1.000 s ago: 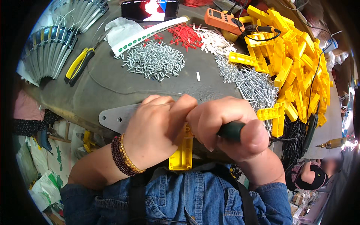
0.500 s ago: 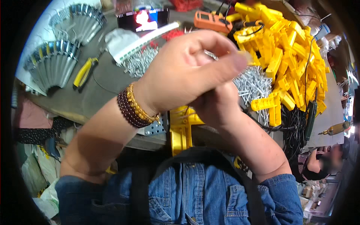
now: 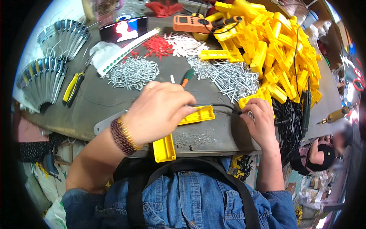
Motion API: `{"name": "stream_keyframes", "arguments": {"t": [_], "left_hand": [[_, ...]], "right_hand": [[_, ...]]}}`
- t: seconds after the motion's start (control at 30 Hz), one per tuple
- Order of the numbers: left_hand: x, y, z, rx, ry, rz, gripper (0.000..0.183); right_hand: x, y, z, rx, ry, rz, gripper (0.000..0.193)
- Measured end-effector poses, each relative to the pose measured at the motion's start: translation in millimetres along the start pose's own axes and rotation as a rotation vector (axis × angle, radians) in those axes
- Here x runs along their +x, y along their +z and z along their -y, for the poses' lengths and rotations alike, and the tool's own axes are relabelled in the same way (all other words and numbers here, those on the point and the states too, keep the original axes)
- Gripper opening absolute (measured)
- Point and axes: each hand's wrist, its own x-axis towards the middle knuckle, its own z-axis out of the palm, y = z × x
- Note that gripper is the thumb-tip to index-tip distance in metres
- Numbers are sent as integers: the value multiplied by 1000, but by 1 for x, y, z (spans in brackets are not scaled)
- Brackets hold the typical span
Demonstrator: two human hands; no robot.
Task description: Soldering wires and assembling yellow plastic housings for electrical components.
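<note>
Compared with half a second ago, when our hands overlapped higher up, they have drawn apart, with a black cable (image 3: 225, 106) now strung between them. The dark green handle that our right hand gripped a second ago seems to be the green-and-orange tool handle (image 3: 187, 78) now lying just beyond our left fingers. Our left hand (image 3: 158, 108) has thumb and forefinger brought together at the cable's near end; our right hand (image 3: 259, 116) pinches its other end between thumb and fingertips. A yellow plastic housing (image 3: 164, 149) lies under and nearer us than the left fingers (the hand hides whether it joins the yellow tray-like piece (image 3: 202, 115) just beneath the fingertips). Long screws (image 3: 234, 78) are heaped beyond the right fingers.
</note>
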Motion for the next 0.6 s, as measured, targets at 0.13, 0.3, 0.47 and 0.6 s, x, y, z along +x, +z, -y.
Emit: {"name": "stream_keyframes", "arguments": {"t": [0.13,0.3,0.47,0.6], "left_hand": [[-4,-13,-10,72,34,-62,11],[-42,-10,-21,17,47,20,17],[-48,2,-19,-54,55,-23,26],[-46,13,-27,57,-66,-109,26]], "right_hand": [[4,0,-3,153,-24,-104,22],[13,6,16,332,-161,2,30],[22,19,26,209,-205,161,22],[21,12,23,179,-234,128,22]]}}
